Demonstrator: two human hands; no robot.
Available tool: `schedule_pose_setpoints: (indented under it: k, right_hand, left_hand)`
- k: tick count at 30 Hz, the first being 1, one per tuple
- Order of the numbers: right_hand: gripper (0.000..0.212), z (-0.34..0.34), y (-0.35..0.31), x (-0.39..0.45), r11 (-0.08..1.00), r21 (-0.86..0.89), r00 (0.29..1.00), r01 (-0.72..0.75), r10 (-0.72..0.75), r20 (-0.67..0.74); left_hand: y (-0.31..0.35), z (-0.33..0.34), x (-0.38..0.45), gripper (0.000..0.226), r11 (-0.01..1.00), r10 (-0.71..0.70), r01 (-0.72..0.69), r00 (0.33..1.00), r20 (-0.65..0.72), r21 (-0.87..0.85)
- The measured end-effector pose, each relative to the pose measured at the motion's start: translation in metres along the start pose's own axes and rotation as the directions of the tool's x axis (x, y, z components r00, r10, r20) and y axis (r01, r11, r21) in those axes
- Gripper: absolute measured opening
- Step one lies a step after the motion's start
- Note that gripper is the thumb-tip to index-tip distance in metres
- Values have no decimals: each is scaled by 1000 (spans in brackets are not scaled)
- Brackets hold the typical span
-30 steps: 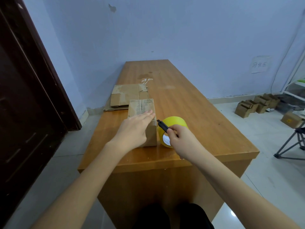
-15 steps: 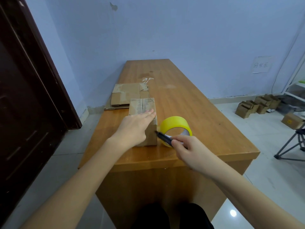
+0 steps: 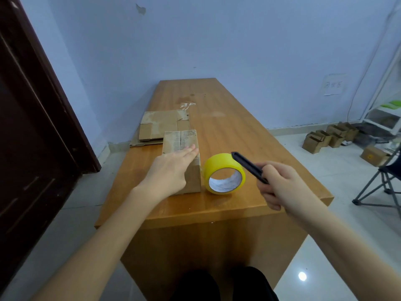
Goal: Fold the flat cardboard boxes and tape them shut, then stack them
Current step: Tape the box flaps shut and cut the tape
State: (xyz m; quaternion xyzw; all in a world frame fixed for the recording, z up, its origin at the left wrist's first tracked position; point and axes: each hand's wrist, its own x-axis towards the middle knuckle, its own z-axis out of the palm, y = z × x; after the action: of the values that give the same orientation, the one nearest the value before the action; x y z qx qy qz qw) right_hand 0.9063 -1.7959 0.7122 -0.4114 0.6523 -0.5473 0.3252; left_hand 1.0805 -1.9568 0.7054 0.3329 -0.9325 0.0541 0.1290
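Observation:
A folded cardboard box (image 3: 181,141) stands near the front of the wooden table (image 3: 234,135). My left hand (image 3: 171,170) lies flat on its top with straight fingers. A yellow tape roll (image 3: 224,173) stands on edge just right of the box, touching it. My right hand (image 3: 280,185) grips a black utility knife (image 3: 248,166), held above the table to the right of the roll, its tip pointing up and left. Flat cardboard boxes (image 3: 161,127) lie behind the folded box at the table's left edge.
A scrap of clear tape (image 3: 186,105) lies further back on the table. A dark door (image 3: 32,127) stands on the left. Several small boxes (image 3: 329,136) sit on the floor at right, near a folding chair (image 3: 386,183) and a white shelf (image 3: 388,114).
My right hand has pulled the knife away from the tape roll, moving right and up. The roll now stands free beside the box. My left hand has stayed on the box.

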Motion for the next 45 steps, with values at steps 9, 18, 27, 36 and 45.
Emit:
schedule_pose_setpoints:
  k: [9, 18, 27, 36, 45]
  right_hand:
    - [25, -19, 28, 34, 997, 66, 991, -44, 52, -125]
    - [19, -22, 76, 76, 796, -582, 905, -164, -113, -410]
    - [22, -19, 104, 92, 451, -842, 892, -296, -185, -413]
    - [34, 4, 31, 94, 460, -880, 850, 116, -505, -152]
    - [28, 58, -43, 123, 456, -813, 873, 361, 141, 467]
  left_hand:
    - [4, 0, 0, 71, 1000, -18, 18, 1000, -16, 20]
    - [3, 4, -1, 71, 1000, -17, 17, 999, -30, 6]
    - [4, 6, -2, 70, 1000, -15, 14, 999, -39, -9]
    - [3, 7, -2, 69, 1000, -3, 2, 998, -60, -16]
    - [6, 3, -4, 65, 998, -21, 17, 998, -64, -64]
